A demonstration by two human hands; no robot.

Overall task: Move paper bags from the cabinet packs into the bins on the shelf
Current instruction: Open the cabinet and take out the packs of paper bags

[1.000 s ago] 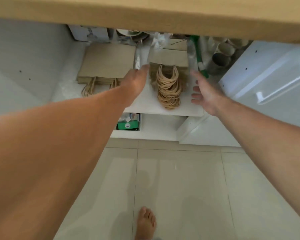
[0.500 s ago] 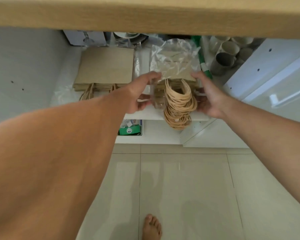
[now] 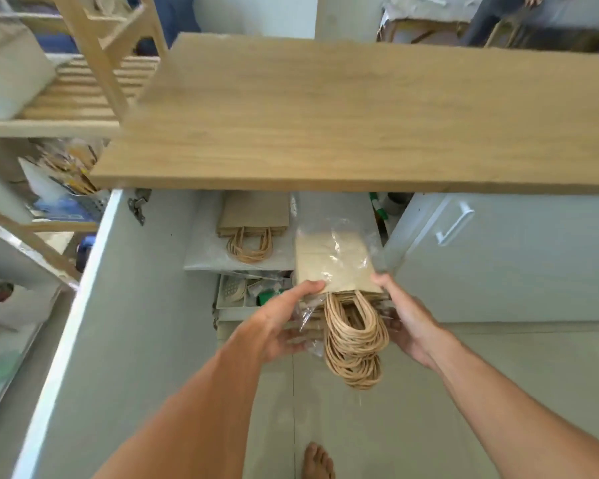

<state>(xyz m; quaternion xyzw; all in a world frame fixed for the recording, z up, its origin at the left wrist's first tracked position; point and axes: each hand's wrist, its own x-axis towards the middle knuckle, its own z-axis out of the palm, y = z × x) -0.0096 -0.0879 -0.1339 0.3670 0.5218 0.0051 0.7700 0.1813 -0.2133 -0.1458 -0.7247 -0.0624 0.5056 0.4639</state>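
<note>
Now both hands, left [image 3: 274, 326] and right [image 3: 407, 323], grip the plastic-wrapped pack of paper bags [image 3: 336, 267].

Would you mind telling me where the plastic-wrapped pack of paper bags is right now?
In the head view, centre-right, the pack of paper bags is gripped between the left hand and right hand, below the wooden countertop.

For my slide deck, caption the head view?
Both hands grip a plastic-wrapped pack of paper bags outside the cabinet.

Wooden countertop [image 3: 325, 115] overhangs the cabinet; open doors [image 3: 135, 323] flank the gap.
</note>
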